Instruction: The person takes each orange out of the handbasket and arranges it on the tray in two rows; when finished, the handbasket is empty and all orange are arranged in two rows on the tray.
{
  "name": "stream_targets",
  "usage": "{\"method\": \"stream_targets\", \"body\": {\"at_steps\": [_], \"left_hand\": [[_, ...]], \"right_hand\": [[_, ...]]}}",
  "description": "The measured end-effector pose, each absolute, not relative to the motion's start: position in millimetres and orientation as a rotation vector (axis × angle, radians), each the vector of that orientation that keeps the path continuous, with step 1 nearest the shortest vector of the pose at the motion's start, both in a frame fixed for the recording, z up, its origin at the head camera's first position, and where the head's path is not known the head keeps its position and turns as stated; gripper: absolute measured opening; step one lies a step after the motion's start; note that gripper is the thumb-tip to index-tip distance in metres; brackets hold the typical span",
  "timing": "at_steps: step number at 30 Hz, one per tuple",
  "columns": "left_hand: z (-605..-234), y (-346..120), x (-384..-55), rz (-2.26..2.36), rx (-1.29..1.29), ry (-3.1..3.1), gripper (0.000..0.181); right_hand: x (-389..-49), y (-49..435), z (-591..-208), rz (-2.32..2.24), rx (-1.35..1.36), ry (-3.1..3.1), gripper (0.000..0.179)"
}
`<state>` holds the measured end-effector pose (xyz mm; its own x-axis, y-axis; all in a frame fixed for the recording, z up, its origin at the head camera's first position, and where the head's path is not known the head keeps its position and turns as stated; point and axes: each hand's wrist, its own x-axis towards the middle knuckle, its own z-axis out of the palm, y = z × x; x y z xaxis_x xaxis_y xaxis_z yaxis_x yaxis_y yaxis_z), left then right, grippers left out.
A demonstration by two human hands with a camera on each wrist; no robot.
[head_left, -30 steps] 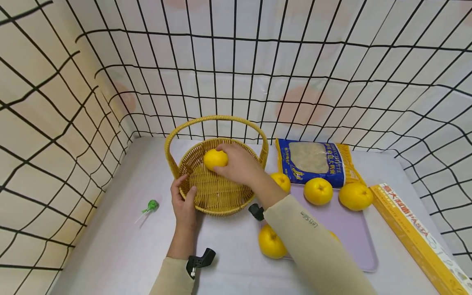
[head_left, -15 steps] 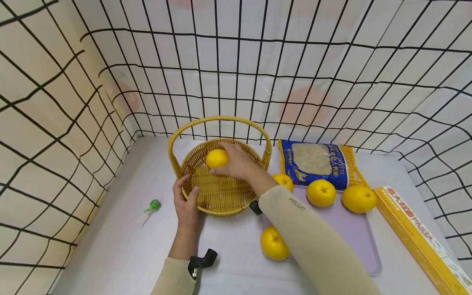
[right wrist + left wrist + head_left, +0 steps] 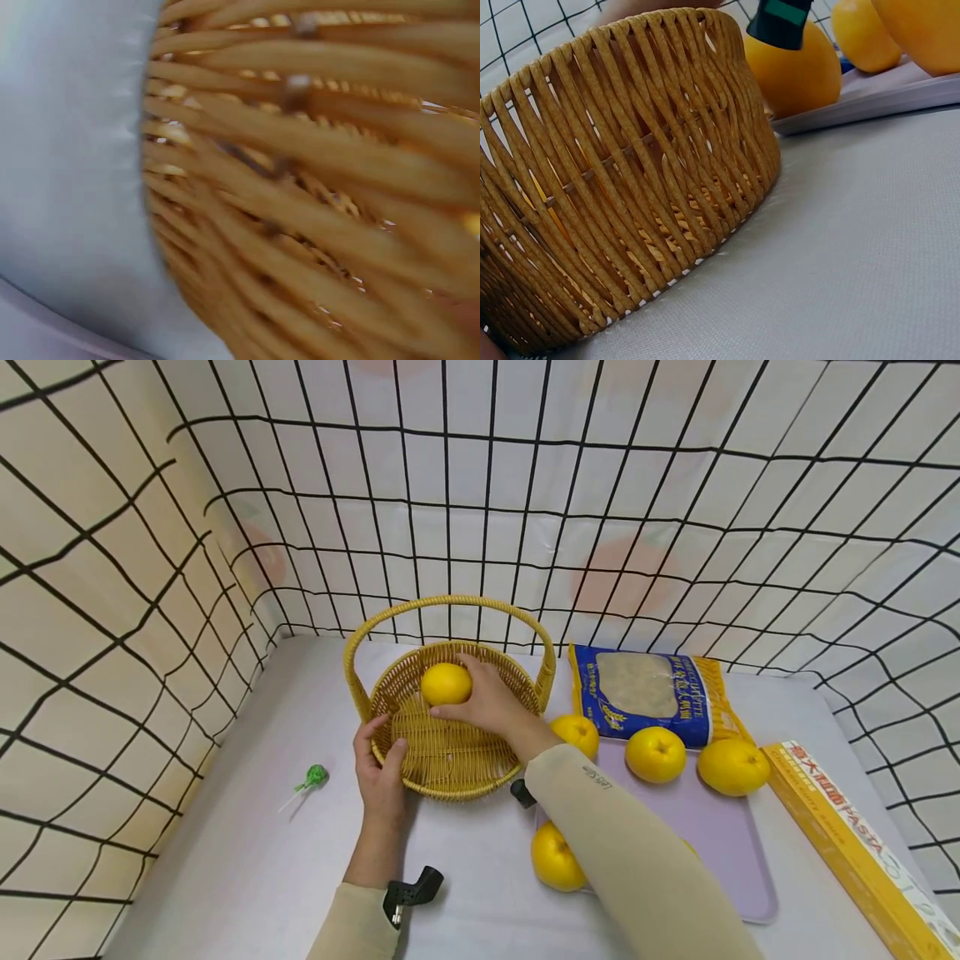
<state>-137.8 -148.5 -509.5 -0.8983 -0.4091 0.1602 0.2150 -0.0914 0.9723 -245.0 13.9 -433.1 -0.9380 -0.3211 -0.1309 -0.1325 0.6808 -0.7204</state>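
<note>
A round yellow fruit [image 3: 446, 683] lies inside the wicker basket [image 3: 450, 792], toward its back left. My right hand [image 3: 487, 697] is around the fruit's right side, fingers above and thumb below, spread wider than the fruit. Whether the fingertips still touch it is hard to tell. My left hand [image 3: 381, 777] holds the basket's front left rim, thumb over the inside and fingers outside. In the left wrist view the basket's woven wall [image 3: 630, 165] hides the inside. Blurred weave [image 3: 315, 165] fills most of the right wrist view.
A lilac tray [image 3: 720, 827] on the right bears several yellow fruits [image 3: 656, 755], partly behind my right sleeve. Behind it lies a blue pasta bag [image 3: 645, 693]; a yellow pasta box [image 3: 847, 835] lies farther right. A green lollipop [image 3: 315, 775] lies left. Black wire mesh [image 3: 487, 510] encloses the table.
My right fingers and thumb have spread apart around the fruit, which stays in the basket's back left. My left hand keeps its hold on the rim. The whole head view has shifted slightly.
</note>
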Motion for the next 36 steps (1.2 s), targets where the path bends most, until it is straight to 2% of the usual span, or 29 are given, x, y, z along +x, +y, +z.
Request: {"method": "stream_targets", "body": {"at_steps": [13,36], "left_hand": [[-507.2,-146.5,-137.9,-2.052,0.177,-1.760,0.045],[-508.3,-147.8,-138.7,-2.067,0.197,-1.750,0.047]], "right_hand": [[-243.5,12.9,-451.1,-1.241,-0.237,2.699,0.105],[-246.7,9.3,-459.3,-1.232,-0.271,2.691,0.102]]}}
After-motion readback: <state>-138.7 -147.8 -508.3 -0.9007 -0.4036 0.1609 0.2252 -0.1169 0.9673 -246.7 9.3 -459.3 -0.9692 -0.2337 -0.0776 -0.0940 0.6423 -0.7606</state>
